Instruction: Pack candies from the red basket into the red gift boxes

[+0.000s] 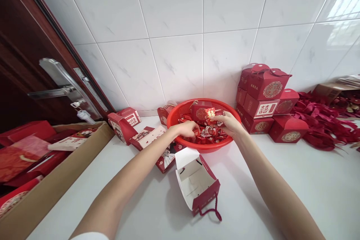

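A red plastic basket with wrapped red candies and a small red box stands near the wall. Into its left side reaches my left hand, fingers curled down among the candies; what they grip is too small to make out. Over the basket's right side, my right hand is closed on red candy packets. In front of the basket lies an open red box with white inner walls and a rope handle; no candies show inside it.
Closed red boxes are stacked at right, beside dark red ribbons. Left of the basket lie several opened boxes. A cardboard carton of red packaging borders the left, near a door handle. Tiled wall behind.
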